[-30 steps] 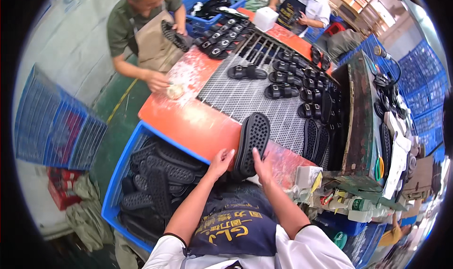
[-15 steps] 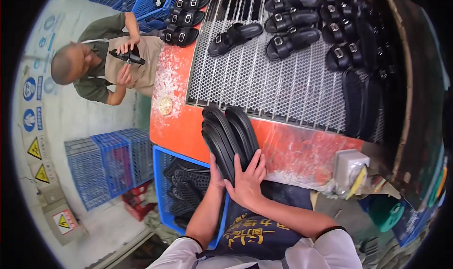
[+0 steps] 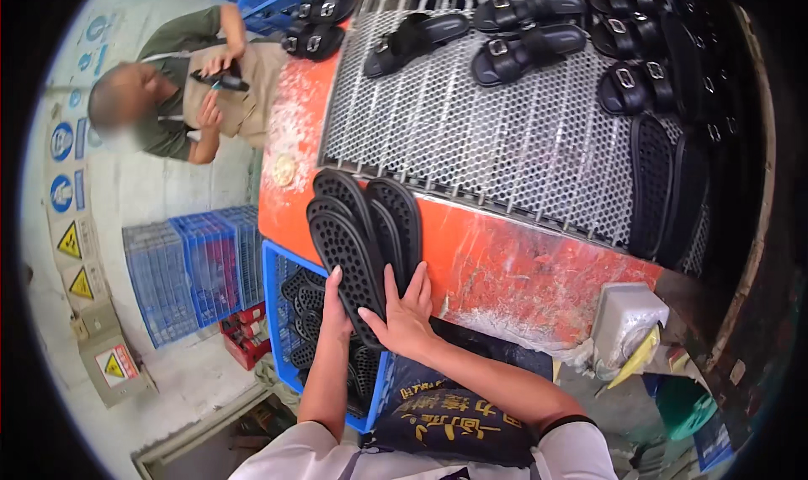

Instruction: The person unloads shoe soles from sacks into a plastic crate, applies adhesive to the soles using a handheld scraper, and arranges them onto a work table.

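Several black shoe soles point(image 3: 347, 257), dotted with small holes, are gathered in a bunch at the near edge of the orange table point(image 3: 497, 253). My left hand point(image 3: 336, 310) grips the bunch along its left side, thumb up. From the right, my right hand point(image 3: 406, 313) presses its thumb against the nearest sole, its fingers against the soles on the right. The soles stand tilted, their far ends over the tabletop. Below my left forearm, a blue crate point(image 3: 271, 312) holds more black soles point(image 3: 308, 302).
Black buckled sandals point(image 3: 528, 55) and a pair of soles point(image 3: 650, 185) lie on the metal mesh conveyor point(image 3: 471, 135). At the left a co-worker point(image 3: 198, 84) handles a black sandal. A grey box point(image 3: 627, 312) juts from the table's right front; stacked crates point(image 3: 189, 270) stand by the wall.
The bunch of soles has moved left and nearer to me in the picture, both hands with it. It has turned so the holed faces show. The view has shifted a little.
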Demonstrator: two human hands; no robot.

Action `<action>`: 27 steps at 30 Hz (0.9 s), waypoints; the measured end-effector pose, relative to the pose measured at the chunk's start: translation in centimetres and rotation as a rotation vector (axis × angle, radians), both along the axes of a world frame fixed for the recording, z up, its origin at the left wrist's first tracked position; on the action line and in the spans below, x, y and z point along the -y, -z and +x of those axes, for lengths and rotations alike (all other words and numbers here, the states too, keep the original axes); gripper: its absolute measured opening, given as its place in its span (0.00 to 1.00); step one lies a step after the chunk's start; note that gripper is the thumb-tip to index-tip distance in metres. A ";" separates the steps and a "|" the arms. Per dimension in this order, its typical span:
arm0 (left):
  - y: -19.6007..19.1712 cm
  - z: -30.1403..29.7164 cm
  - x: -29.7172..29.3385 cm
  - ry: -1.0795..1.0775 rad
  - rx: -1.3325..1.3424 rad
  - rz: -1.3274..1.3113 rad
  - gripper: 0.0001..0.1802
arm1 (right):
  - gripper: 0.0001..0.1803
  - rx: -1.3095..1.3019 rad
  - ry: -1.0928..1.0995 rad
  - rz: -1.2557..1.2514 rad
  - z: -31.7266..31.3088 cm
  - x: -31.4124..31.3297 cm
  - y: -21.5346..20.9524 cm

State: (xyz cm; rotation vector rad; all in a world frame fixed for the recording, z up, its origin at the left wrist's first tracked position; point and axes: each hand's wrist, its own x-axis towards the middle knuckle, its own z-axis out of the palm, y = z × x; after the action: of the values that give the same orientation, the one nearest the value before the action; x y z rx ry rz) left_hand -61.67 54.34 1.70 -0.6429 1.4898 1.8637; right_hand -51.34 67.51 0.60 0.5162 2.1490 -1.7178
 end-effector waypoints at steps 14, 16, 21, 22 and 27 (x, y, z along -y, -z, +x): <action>2.2 1.8 2.2 0.122 -0.175 0.153 0.36 | 0.49 -0.415 0.193 0.069 3.4 3.9 1.7; 2.5 1.5 1.6 0.185 -0.130 0.125 0.33 | 0.49 -0.420 0.272 0.017 4.0 3.9 3.1; 3.8 4.0 3.1 0.208 -0.527 0.083 0.32 | 0.43 -0.722 0.333 0.039 6.9 3.5 2.3; 2.8 5.5 2.8 0.187 -0.639 0.066 0.31 | 0.39 -0.783 0.294 0.027 8.1 2.7 1.5; -1.8 13.7 3.7 0.246 -0.661 0.367 0.58 | 0.31 -0.376 -0.044 -1.084 16.4 -3.7 -1.3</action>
State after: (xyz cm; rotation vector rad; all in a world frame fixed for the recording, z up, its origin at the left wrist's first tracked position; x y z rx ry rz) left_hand -48.00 50.62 3.52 0.3539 1.4513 2.1737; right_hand -34.91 71.17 1.92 -0.1706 1.0532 -2.7105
